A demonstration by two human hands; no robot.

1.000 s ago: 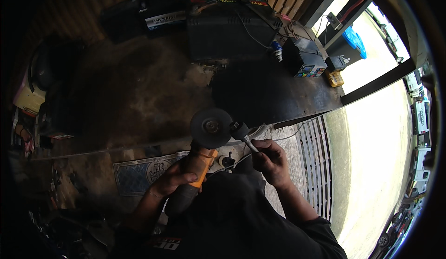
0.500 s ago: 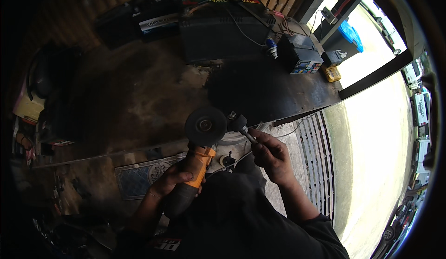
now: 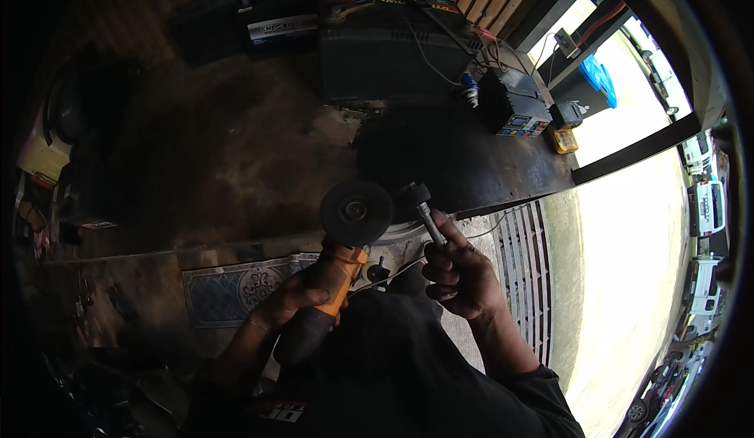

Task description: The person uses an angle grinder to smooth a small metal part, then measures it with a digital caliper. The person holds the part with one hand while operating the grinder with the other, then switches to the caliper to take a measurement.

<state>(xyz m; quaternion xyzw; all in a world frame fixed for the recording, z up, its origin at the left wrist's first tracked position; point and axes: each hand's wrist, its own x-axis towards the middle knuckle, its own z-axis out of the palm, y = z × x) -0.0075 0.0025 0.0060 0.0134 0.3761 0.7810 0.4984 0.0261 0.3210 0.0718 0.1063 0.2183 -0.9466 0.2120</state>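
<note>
My left hand [image 3: 302,301] is closed round the body of an orange-and-black angle grinder [image 3: 339,281]. The grinder's dark round disc [image 3: 355,211] faces up beyond its orange head, over the near edge of the workbench. To the right of the disc, my right hand [image 3: 469,281] grips a short metal rod-like part [image 3: 431,223] between thumb and fingers. That part carries a dark, blocky head [image 3: 414,196] at its far end; its exact kind I cannot make out. A gap shows between the head and the disc.
The dark workbench [image 3: 236,179] spreads ahead, bearing a large black case [image 3: 385,65], a black battery [image 3: 271,30] and a box-shaped black unit [image 3: 514,104]. A blue can-like item [image 3: 469,89] lies beside that unit. A slatted grate [image 3: 528,281] is on the right, below the bench edge.
My right hand has turned the metal part more upright and drawn its head slightly farther from the disc. The grinder stays in my left hand. The whole view has shifted a little.
</note>
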